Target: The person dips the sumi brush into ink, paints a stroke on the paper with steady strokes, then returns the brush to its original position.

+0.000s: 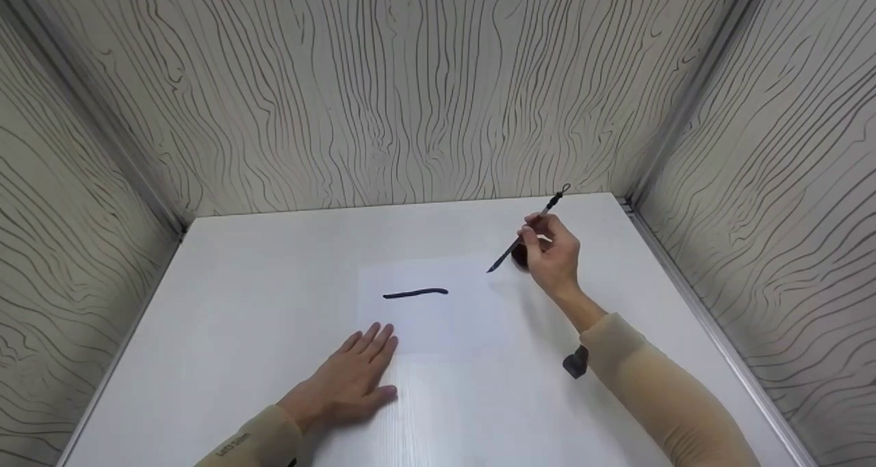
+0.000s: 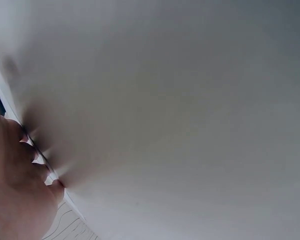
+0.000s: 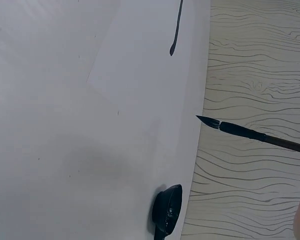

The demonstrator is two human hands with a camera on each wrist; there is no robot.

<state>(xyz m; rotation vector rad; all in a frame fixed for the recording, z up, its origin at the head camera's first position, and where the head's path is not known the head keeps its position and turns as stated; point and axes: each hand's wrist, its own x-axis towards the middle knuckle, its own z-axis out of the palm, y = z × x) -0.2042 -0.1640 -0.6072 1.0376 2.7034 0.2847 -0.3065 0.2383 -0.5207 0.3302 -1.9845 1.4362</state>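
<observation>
A sheet of white paper (image 1: pixel 438 330) lies on the white table, with one black, nearly level brush stroke (image 1: pixel 415 293) on it. My left hand (image 1: pixel 349 381) rests flat with straight fingers, its fingertips at the sheet's left edge. In my right hand (image 1: pixel 556 258) a dark ink brush (image 1: pixel 510 251) is pinched between thumb and fingers. The brush slants, its pointed black tip (image 3: pixel 206 120) lifted above the sheet's right side. Partly hidden behind the right hand stands a small dark ink dish (image 1: pixel 520 256); the right wrist view shows this dish (image 3: pixel 168 209) with a shiny inside and a handle.
Wood-grain patterned panels (image 1: pixel 383 90) enclose the white table (image 1: pixel 239 282) at the back and both sides. Below the right forearm a small black object (image 1: pixel 576 362) shows beside the sleeve; its kind is unclear.
</observation>
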